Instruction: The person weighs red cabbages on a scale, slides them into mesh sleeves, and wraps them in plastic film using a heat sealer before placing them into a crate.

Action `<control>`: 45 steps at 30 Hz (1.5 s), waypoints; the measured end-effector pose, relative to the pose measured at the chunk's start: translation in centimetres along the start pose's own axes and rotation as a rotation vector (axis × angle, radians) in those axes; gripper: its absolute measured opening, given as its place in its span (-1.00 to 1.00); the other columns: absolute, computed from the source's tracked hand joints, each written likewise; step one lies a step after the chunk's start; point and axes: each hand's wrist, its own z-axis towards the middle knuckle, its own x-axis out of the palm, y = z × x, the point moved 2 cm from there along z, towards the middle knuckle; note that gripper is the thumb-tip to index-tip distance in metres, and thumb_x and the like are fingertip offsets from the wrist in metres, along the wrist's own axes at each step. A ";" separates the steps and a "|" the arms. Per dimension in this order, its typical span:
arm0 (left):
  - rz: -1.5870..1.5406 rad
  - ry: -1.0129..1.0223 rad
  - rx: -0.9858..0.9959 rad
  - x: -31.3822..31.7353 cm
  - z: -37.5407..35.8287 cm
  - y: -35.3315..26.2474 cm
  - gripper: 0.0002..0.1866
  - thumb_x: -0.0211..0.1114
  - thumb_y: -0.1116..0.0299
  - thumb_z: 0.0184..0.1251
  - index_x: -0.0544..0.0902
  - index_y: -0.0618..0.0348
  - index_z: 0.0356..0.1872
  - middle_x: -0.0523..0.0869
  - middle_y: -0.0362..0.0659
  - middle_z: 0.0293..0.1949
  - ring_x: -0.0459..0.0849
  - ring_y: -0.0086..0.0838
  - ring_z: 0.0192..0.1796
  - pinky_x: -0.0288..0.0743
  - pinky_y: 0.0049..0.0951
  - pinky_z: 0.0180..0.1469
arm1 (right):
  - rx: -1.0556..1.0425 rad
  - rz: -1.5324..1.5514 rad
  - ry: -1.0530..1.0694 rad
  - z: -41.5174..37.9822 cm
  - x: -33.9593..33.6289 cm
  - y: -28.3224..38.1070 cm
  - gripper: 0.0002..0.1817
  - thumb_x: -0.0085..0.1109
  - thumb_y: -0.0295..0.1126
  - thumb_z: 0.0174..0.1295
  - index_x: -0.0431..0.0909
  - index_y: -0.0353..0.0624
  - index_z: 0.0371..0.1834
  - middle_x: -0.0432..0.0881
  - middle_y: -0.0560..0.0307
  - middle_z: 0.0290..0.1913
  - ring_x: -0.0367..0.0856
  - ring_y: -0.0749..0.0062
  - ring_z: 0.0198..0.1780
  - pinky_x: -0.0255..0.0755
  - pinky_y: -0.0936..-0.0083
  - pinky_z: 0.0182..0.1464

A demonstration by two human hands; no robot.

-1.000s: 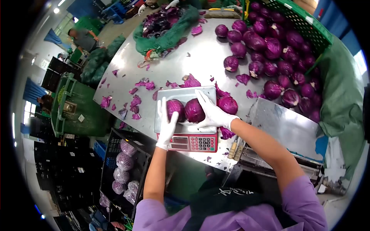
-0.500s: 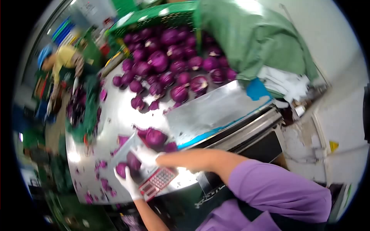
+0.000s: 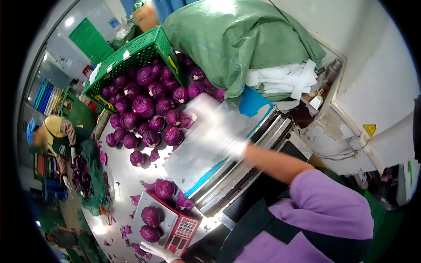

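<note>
Two red cabbages rest on the metal plate of a red kitchen scale with a keypad. My left hand, in a white glove, is by the near edge of the scale with its fingers stretched out, close to the lower cabbage. In a white glove too, my right hand is smeared by motion above a flat metal plate with blue edging. Its fingers point toward the cabbage pile; whether they hold anything is not clear. Another red cabbage lies just beyond the scale.
A tipped green crate stands behind the pile. Right of it bulges a green sack above white strips. Purple leaf scraps litter the steel table. At left, a person in a blue cap works by dark netting.
My right hand has left the scale and swung up and right over the metal plate. My left hand has come off the cabbage to the scale's near edge. The camera view has shifted.
</note>
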 end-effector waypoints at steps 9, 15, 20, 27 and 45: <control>0.123 -0.582 0.129 -2.2 -0.1 -0.5 -0.35 0.14 0.17 0.55 0.21 0.46 0.44 0.38 0.19 0.39 0.38 -0.17 0.42 0.23 -0.26 0.45 | 0.899 0.451 -0.679 -3.5 -40.9 -31.2 -0.37 -0.11 0.00 0.49 0.20 0.00 0.55 0.37 0.07 0.48 0.25 0.25 0.50 -0.04 0.09 0.54; 0.026 -0.378 0.113 3.9 -4.2 -7.9 -0.52 0.15 0.23 0.52 0.39 0.29 0.33 0.48 0.04 0.31 0.54 -0.25 0.27 0.39 -0.31 0.32 | 0.153 0.231 -0.710 4.0 -28.3 -11.5 -0.73 0.02 -0.32 0.42 0.57 -0.30 -0.01 0.61 0.06 -0.07 0.56 0.31 -0.06 0.46 0.36 0.08; -0.473 0.770 -0.368 17.7 -14.3 -7.4 -0.47 -0.16 0.05 0.65 0.38 0.27 0.35 0.59 0.12 0.20 0.62 -0.18 0.20 0.48 -0.20 0.30 | -0.019 0.130 1.175 -4.6 -1.4 7.5 -0.84 0.20 -0.52 0.15 0.67 -0.32 -0.23 0.70 0.00 -0.29 0.65 0.36 -0.18 0.52 0.45 -0.10; -0.742 0.552 -0.297 19.2 -20.7 -13.2 -0.32 -0.26 -0.15 0.63 0.24 0.19 0.48 0.49 -0.02 0.31 0.48 -0.33 0.33 0.27 -0.29 0.43 | 0.255 0.175 1.167 -13.1 8.1 8.4 -0.83 0.25 -0.59 0.18 0.58 -0.32 -0.15 0.62 0.19 -0.19 0.59 0.58 -0.15 0.49 0.58 -0.02; -0.993 0.334 -0.552 10.9 -20.8 -11.0 -0.48 -0.06 0.04 0.64 0.51 0.35 0.22 0.67 -0.03 0.12 0.62 -0.35 0.19 0.42 -0.27 0.31 | 0.359 0.427 0.850 -17.3 10.8 5.9 -0.71 -0.13 -0.31 0.57 0.52 -0.23 -0.25 0.57 0.28 -0.35 0.50 0.62 -0.33 0.43 0.58 -0.18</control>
